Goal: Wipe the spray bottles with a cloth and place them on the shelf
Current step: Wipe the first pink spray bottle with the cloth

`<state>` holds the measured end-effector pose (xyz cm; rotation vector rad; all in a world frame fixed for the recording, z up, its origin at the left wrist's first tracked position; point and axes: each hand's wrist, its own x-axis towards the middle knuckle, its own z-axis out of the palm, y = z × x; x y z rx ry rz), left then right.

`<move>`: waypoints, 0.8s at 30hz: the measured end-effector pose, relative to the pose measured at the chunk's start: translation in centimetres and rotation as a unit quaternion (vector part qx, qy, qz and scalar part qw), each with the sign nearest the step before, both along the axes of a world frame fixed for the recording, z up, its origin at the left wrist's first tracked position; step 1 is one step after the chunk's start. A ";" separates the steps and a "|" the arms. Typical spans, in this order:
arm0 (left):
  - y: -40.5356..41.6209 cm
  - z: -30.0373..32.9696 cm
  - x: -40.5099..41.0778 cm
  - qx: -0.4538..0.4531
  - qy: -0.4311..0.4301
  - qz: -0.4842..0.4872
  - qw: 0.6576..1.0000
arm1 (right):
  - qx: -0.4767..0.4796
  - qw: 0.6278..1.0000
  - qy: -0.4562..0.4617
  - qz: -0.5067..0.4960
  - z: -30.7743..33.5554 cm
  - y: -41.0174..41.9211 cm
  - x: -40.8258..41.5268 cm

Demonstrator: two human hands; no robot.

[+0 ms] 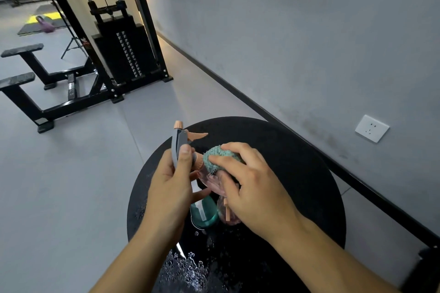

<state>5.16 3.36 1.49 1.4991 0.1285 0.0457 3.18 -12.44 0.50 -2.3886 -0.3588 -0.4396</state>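
Observation:
My left hand [171,185] grips the grey and peach spray head of a pink see-through spray bottle [209,181], held tilted above a round black table [297,162]. My right hand [252,185] holds a teal knobbly cloth [216,156] against the bottle's shoulder. Below my hands, a teal spray bottle [204,214] and another pink bottle [226,216] stand on the table, partly hidden. No shelf is in view.
Water drops lie on the near part of the table [188,266]. A black cable weight machine [123,50] and bench frame [35,78] stand on the grey floor at the left. The grey wall with a white socket [372,128] runs along the right.

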 end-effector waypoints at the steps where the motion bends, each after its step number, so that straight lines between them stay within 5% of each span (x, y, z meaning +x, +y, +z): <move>1: 0.1 -0.1 0.1 0.002 0.003 -0.001 1.000 | 0.004 1.000 0.003 -0.006 -0.1 0.0 0.0; 24: 1.4 0.7 0.7 -0.051 -0.025 -0.002 0.998 | 0.066 0.996 0.009 -0.058 0.9 -0.6 0.0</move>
